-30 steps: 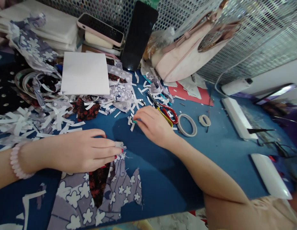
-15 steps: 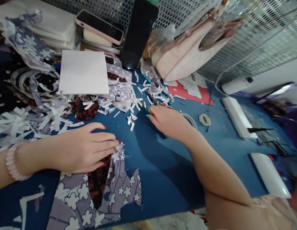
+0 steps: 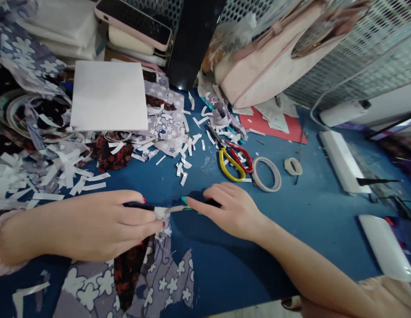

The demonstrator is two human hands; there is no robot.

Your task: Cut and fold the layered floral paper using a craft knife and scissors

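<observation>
The right hand (image 3: 234, 212), by the scissors (image 3: 237, 164) half a second ago, is now nearer the person than the scissors, at the far edge of the floral cloth (image 3: 175, 280). Both hands therefore now work at that edge. The cloth lies to the scissors' near left. The right fingertips are together on a slim item (image 3: 176, 208), pale-tipped and green by the fingers; its kind is unclear. The left hand (image 3: 93, 225) lies flat on the cloth, thumb apart, nothing visibly clamped. Containers: beyond the scissors stands a pale handbag (image 3: 258, 66), contents not visible; beside it, a clear plastic bag (image 3: 230, 37) holds something brownish, not identifiable.
</observation>
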